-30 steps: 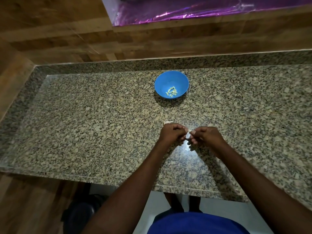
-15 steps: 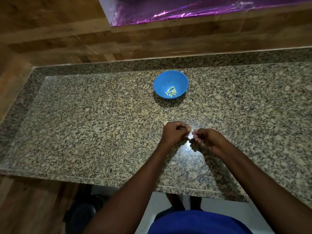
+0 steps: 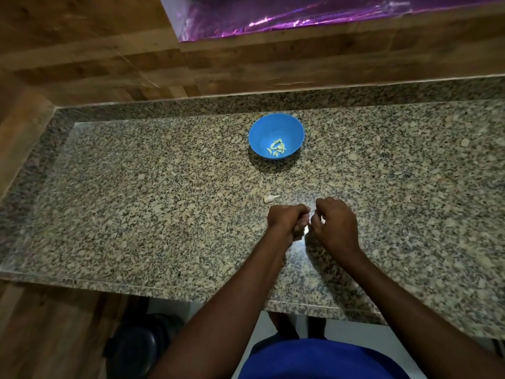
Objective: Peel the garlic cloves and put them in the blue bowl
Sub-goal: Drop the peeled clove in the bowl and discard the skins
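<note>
A blue bowl [image 3: 276,129] stands on the granite counter, with several pale peeled garlic cloves [image 3: 277,147] at its bottom. Nearer me, my left hand [image 3: 285,220] and my right hand [image 3: 334,224] meet over the counter, fingers curled, pinching a small whitish garlic clove [image 3: 309,213] between them. Most of that clove is hidden by my fingers. Another pale garlic clove [image 3: 270,198] lies loose on the counter just beyond my left hand.
The speckled granite counter [image 3: 136,201] runs wide to both sides, edged by a wooden wall [image 3: 82,64] at the back and left. A shiny purple sheet [image 3: 273,15] lies on a ledge above. A dark round object [image 3: 136,348] sits on the floor below the counter.
Both hands stay together on the clove, shifting slightly toward me. The loose clove beyond my left hand, mostly covered before, now shows clearly.
</note>
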{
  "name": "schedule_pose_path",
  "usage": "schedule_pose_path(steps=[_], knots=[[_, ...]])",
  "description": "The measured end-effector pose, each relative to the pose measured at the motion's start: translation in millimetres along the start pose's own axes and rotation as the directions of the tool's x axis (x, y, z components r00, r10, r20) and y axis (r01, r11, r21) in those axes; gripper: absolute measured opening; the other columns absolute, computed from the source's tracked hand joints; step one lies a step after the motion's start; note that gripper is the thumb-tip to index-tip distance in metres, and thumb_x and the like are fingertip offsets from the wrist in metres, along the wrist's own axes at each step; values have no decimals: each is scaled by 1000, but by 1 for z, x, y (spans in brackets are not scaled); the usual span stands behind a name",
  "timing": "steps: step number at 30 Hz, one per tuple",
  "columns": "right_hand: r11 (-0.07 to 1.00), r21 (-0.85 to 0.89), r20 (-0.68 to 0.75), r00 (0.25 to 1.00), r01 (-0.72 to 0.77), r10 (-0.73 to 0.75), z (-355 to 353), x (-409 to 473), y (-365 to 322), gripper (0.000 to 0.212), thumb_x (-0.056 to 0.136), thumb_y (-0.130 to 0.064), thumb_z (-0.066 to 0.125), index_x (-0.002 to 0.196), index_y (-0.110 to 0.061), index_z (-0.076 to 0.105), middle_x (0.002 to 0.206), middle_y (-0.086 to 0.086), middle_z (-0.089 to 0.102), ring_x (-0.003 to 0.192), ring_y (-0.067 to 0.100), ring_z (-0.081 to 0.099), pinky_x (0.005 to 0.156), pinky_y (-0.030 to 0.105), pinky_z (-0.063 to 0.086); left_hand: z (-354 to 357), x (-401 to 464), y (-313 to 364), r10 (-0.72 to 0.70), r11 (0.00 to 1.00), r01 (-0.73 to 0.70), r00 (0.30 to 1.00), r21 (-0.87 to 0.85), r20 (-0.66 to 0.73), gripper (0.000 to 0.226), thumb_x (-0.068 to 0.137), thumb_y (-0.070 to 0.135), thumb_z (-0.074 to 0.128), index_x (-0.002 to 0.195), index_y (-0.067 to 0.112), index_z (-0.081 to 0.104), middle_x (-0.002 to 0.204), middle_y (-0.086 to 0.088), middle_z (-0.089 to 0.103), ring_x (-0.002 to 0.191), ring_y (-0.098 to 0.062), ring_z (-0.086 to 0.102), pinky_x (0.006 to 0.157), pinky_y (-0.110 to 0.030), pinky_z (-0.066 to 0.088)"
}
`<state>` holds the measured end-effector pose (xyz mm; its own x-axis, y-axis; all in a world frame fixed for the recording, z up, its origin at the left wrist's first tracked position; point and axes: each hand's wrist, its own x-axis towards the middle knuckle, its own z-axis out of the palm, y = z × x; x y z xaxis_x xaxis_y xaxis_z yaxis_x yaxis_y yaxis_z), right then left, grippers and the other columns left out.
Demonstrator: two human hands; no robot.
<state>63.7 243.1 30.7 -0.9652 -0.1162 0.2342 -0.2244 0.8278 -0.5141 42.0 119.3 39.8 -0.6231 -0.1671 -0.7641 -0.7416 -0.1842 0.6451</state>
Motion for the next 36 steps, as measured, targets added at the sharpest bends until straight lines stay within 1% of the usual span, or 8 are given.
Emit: schedule_pose_path(steps=[3,7,16,21,27,30,33,36], knots=[[986,120,14,993,-120,119,5,-3,7,26,78,-8,62,64,-15,40,59,1,49,56,22,48,50,31,31,-3,3,2,6,1000,-7,999,11,36,21,81,7,75,63,4,65,51,-10,59,39,-16,44,48,-24,38],[840,323,149,900,-435,409,4,6,20,15,83,-14,68,68,-16,69,64,0,69,63,19,66,62,31,50,-8,2,4,111,994,-109,986,-21,125,7,86,4,74,81,7,72,66,-12,71,67,-21,60,56,-25,53],[416,610,508,736,-674,448,-15,18,26,15,88,9,63,89,-3,71,70,19,73,55,27,67,56,37,59,-16,1,4,227,968,-244,951,61,209,18,82,-4,72,94,8,77,92,-21,75,79,-26,70,80,-39,60],[364,622,581,720,-693,379,-19,18,28,9,90,-4,71,86,4,71,76,22,72,61,29,66,65,44,62,-15,-2,6,308,934,-338,927,120,215,18,82,-4,73,94,9,79,94,-25,74,75,-25,67,72,-33,59],[341,628,584,713,-700,388,-14,21,27,14,88,-4,73,86,9,68,72,19,69,58,22,62,55,24,55,-15,-2,8,350,910,-388,908,145,231,15,82,3,78,97,6,78,95,-19,76,80,-26,70,84,-44,59],[434,609,528,747,-664,404,-12,22,24,13,88,-5,74,79,1,67,67,16,68,55,18,62,55,27,51,-16,-1,7,282,947,-306,938,100,201,8,83,3,77,89,8,79,93,-21,76,79,-27,70,84,-45,60],[781,402,297,875,-478,382,-6,20,15,16,86,-8,73,72,-8,65,64,4,65,56,15,60,55,24,44,-13,-2,8,162,984,-171,973,42,161,4,82,3,79,81,6,77,81,-18,76,75,-25,71,74,-39,61],[940,208,84,963,-269,257,0,10,3,18,83,-5,67,71,-10,55,63,1,55,59,20,50,54,30,31,-8,-7,12,93,995,-88,989,-43,118,5,82,-6,75,81,-5,71,69,-17,72,58,-19,70,61,-26,61]])
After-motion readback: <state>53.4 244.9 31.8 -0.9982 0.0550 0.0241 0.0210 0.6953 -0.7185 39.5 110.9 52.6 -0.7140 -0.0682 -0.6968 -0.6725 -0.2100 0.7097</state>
